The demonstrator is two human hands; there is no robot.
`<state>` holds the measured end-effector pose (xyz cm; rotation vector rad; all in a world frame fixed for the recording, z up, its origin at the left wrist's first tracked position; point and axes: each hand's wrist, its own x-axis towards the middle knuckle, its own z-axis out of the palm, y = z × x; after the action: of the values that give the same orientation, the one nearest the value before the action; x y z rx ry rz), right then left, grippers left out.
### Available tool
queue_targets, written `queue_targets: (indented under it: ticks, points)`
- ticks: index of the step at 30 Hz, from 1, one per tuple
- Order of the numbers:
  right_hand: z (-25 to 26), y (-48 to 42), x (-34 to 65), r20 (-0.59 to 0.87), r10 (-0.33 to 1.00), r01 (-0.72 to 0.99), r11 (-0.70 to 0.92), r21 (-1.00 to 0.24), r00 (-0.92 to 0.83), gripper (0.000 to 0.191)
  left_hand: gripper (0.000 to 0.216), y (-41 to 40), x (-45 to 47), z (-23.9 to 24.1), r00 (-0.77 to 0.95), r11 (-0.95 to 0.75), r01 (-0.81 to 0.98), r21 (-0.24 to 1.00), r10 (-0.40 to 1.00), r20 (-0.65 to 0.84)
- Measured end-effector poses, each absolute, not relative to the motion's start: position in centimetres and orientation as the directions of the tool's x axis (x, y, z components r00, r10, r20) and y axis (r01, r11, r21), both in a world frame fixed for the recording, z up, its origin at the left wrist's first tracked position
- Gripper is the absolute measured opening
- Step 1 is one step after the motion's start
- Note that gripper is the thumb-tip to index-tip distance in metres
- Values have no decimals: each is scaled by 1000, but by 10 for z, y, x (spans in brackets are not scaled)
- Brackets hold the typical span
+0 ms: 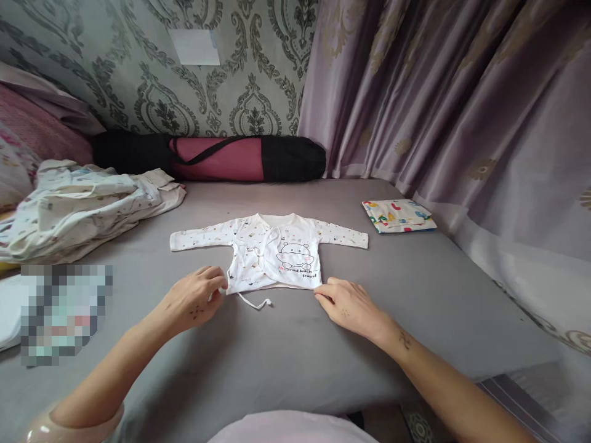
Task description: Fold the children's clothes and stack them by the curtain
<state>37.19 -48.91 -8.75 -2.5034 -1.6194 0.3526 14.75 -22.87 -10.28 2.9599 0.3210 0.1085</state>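
A small white baby shirt [272,249] with a cartoon print lies flat on the grey bed sheet [286,344], its sleeves spread to both sides. My left hand [194,298] pinches the shirt's lower left corner, fingers closed on the hem. My right hand [348,304] rests at the lower right corner, fingers curled and touching the hem. A thin white tie string [253,303] trails from the bottom edge between my hands.
A heap of pale printed clothes [78,206] lies at the left. A folded colourful cloth [398,215] sits at the right near the purple curtain [462,111]. A rolled mat in a black and maroon bag [217,159] lies along the wall.
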Motion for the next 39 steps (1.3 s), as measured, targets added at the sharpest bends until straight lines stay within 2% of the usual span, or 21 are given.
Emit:
queue_targets:
  ticks: [3,5,8,13,15,19,22,25,27,29,31,34,39]
  points:
    - [-84,-474,396,-65,904,829,-415,-376,423,31,28,-244,178,-96,978,-969,135,207,164,127]
    - [-90,-456,419,-6,859,785,-471,-402,512,25,28,-263,207,-95,989,-967,6,255,42,139]
    - [-107,-432,451,60,770,740,-585,-331,635,27,24,-299,251,-98,984,-956,-143,257,-109,143]
    - [-124,-414,472,90,811,809,-555,-193,578,36,31,-345,295,-104,969,-974,-224,43,-218,120]
    - [-124,-413,473,79,833,833,-534,-143,548,36,24,-352,302,-107,968,-971,-237,-10,-237,88]
    - [-125,-415,475,56,881,881,-464,-88,470,38,24,-351,307,-115,963,-965,-259,-36,-261,60]
    - [-126,-418,479,64,906,906,-411,-103,419,40,23,-347,305,-119,963,-964,-265,13,-263,62]
    - [-125,-418,487,70,895,887,-421,-190,440,42,22,-344,302,-120,981,-971,-193,139,-186,61]
    - [-126,-415,492,93,856,845,-477,-242,509,43,24,-341,300,-121,994,-961,-102,257,-88,67]
    - [-128,-413,498,122,799,797,-550,-248,589,40,31,-338,300,-125,995,-947,-44,320,-14,96]
    - [-134,-414,503,119,754,757,-613,-224,646,41,40,-333,299,-133,993,-953,-30,301,7,121]
    - [-144,-422,512,20,716,706,-682,-191,698,52,51,-328,294,-146,998,-969,-26,246,-9,69]
    - [-148,-447,537,-77,681,668,-731,-140,729,55,51,-324,271,-141,999,-972,-41,233,-44,-8]
